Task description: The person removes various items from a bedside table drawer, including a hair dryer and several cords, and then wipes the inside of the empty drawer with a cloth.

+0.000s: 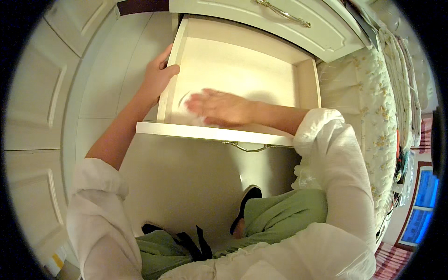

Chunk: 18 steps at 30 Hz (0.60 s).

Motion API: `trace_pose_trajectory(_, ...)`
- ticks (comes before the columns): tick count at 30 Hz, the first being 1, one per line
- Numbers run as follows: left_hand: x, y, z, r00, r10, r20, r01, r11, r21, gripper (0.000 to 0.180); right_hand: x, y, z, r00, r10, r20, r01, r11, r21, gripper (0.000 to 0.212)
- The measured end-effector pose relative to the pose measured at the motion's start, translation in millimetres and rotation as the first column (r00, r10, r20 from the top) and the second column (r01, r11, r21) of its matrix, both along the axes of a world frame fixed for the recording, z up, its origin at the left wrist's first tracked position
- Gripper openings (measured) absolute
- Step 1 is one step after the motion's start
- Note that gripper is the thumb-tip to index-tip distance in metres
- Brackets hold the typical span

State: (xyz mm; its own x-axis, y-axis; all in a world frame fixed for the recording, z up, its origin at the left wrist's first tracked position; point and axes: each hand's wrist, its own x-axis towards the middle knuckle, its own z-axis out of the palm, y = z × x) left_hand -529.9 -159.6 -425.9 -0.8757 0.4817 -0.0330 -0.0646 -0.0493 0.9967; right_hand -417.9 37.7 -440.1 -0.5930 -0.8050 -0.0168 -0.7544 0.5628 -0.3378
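A pale wooden drawer [196, 131] stands pulled out in front of me. My left hand [159, 77] grips its left side wall, thumb over the top edge and fingers on the outside. Inside, my right hand [221, 108] lies palm down over the bottom, near the front left corner. Motion blurs its fingers. Beneath them shows part of a thin white cloth [184, 100], pressed against the drawer bottom; most of it is hidden, and it could be a tissue. A curved metal handle [252, 149] sits on the drawer's front.
Above the drawer is a closed white drawer front [275, 25] with a metal handle. A bed with a floral quilted cover [359, 102] stands close on the right. White panelled cabinet doors [32, 102] line the left. My knees and shoes are below, near the floor [186, 177].
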Motion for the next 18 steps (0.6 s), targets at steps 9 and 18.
trace_pose_trajectory(9, 6.3, 0.9, 7.4, 1.0, -0.002, 0.015, 0.002, 1.0, 0.012, 0.067, 22.2, 164.4, -15.2, 0.562, -0.781, -0.273, 0.825, 0.503, 0.258, 0.056)
trace_pose_trajectory(18, 8.9, -5.5, -1.8, 1.0, -0.013, 0.001, 0.013, 1.0, -0.006, 0.068, -94.4, -2.9, -32.6, 0.797, -0.437, -0.418, 0.441, 0.893, -0.093, 0.048)
